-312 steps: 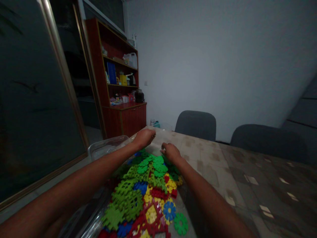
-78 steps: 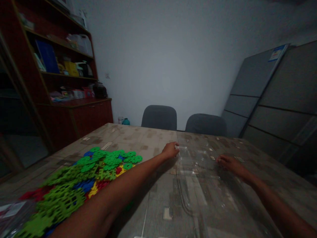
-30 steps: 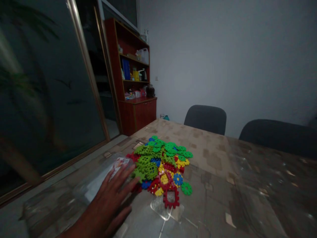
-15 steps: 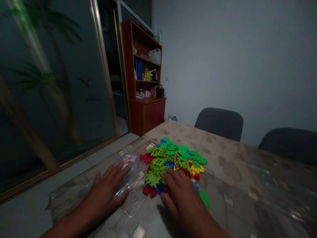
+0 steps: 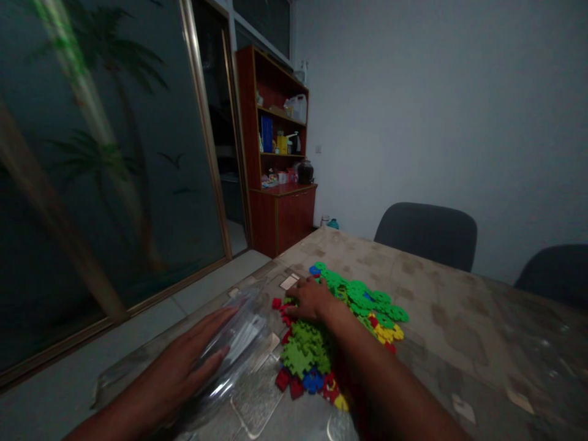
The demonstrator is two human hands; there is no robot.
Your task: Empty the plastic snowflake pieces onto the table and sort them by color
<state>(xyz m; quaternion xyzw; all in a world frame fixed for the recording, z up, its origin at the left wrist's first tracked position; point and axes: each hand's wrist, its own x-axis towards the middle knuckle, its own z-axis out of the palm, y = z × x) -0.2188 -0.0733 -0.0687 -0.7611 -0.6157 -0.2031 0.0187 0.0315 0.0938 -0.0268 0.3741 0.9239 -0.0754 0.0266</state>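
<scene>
My left hand is at the near left of the table, with a crinkled clear plastic bag between its thumb and fingers. Something white shows inside the bag. To the right of it lies a pile of plastic interlocking pieces: olive-green ones in front, bright green discs behind, with blue, red and yellow among them. Over the far left part of the pile reaches my right hand, its fingers apart and bent down at the pieces. My right forearm hides part of the pile.
A patterned cover lies on the table. Two dark chairs stand along its far right side. Behind is a red-brown cabinet with filled shelves, and a glass sliding door runs along the left.
My right hand has moved forward from the pile's near side to its far left part. My left hand, flat on the bag before, now has the bag raised between thumb and fingers.
</scene>
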